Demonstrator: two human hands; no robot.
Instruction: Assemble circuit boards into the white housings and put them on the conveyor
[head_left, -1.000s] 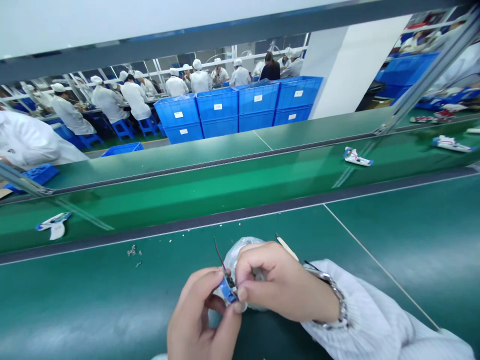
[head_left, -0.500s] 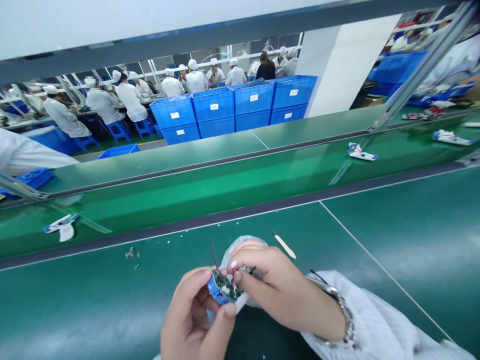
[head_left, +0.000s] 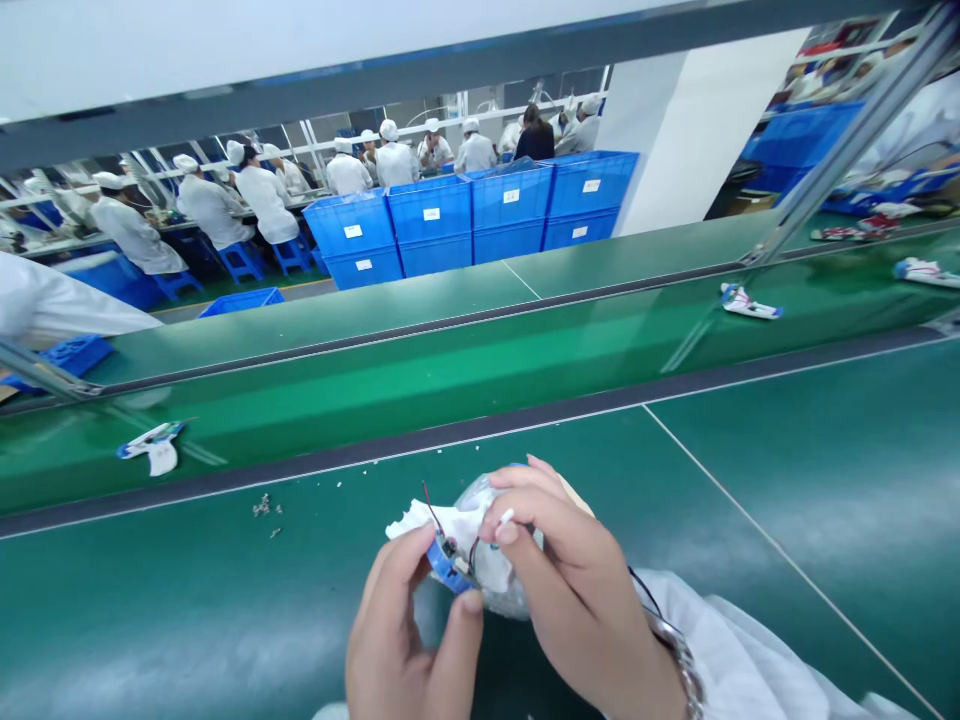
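My left hand (head_left: 420,630) is closed, thumb and fingers pinching a small blue plastic part with a circuit board (head_left: 450,565) on it. A thin dark red wire (head_left: 430,503) sticks up from the board. My right hand (head_left: 574,570) is closed just to the right, its thumb and forefinger pinching a small white connector (head_left: 507,517). A dark wire runs from the board toward those fingers. Behind the board shows a white plastic piece (head_left: 424,518), with a clear plastic bag (head_left: 510,600) beneath the right fingers. What the other right fingers touch is hidden.
Small screws (head_left: 262,506) and white crumbs lie on the green bench (head_left: 187,600). White-and-blue housings (head_left: 750,302) rest on the green conveyor belt (head_left: 420,385) beyond. Farther back are blue crates (head_left: 431,215) and people in white coats (head_left: 397,160).
Both hands have moved slightly right, and the right hand has turned, now covering the pencil-like tool. The white piece behind the board has come into view. Housings on the belt have shifted right.
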